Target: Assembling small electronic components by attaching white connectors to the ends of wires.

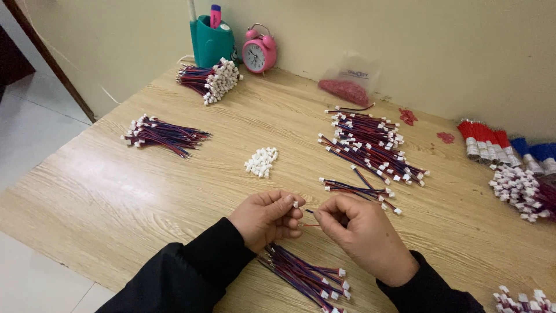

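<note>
Left hand (267, 219) pinches small white connector housing (296, 204) at fingertips. Right hand (360, 233) grips thin red-blue wire (308, 217), end just beside housing, above wooden table (116, 197). Finished wire bundle (307, 277) below hands; loose white housings pile (262, 161) beyond.

Both hands meet over the near middle of the counter (116, 197), left hand (266, 219) just left of right hand (359, 235), fingers (289, 200) touching a small connector (296, 204) with a wire (310, 218) between them. A wire bundle (307, 277) lies nearer the person, below the hands. A connector heap (261, 161) sits just behind the left hand. Behind the right hand lies a short wire group (359, 191), and behind that a large wire spread (370, 145). Far left: one bundle (165, 134); behind it, another bundle (209, 80) before the pen holder (212, 43), the clock (258, 53) to its right. A bag (347, 87) leans at the wall. Spools (486, 142) and more connectors (518, 191) line the right edge.
</note>
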